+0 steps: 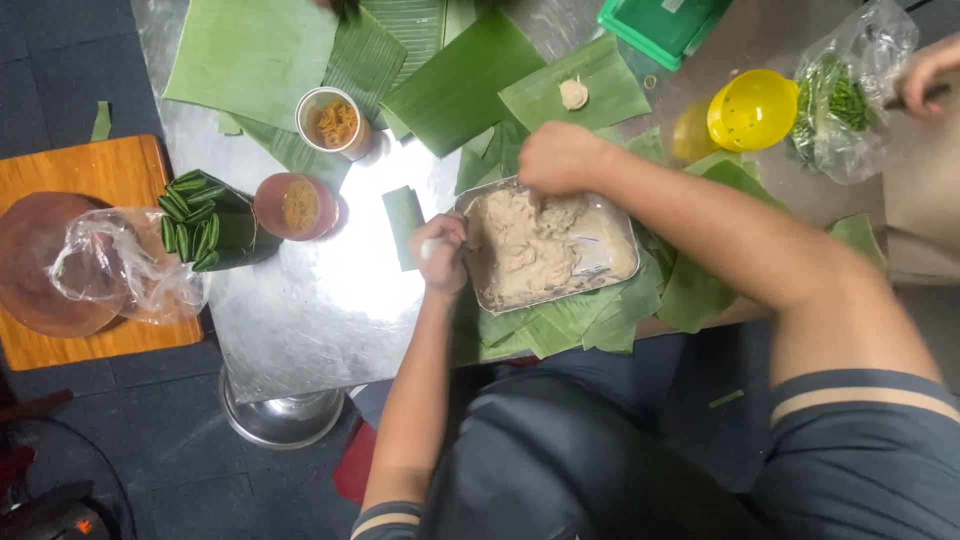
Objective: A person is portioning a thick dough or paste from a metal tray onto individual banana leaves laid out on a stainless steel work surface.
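Observation:
A clear tray of pale paste [540, 245] lies on banana leaves on the metal table [320, 310]. My right hand [556, 157] is closed at the tray's far edge, fingers in the paste. My left hand [442, 252] grips a small white utensil at the tray's left edge. A small lump of paste [573, 93] sits on a cut banana leaf [610, 85] beyond the tray.
Two cups of filling [335, 122] [296, 205] stand left of the tray, by a bundle of rolled leaves [205, 220]. A yellow bowl [752, 108], a bag of greens [840, 95] and another person's hand [930, 75] are at right. A wooden board [110, 170] with a plastic bag lies far left.

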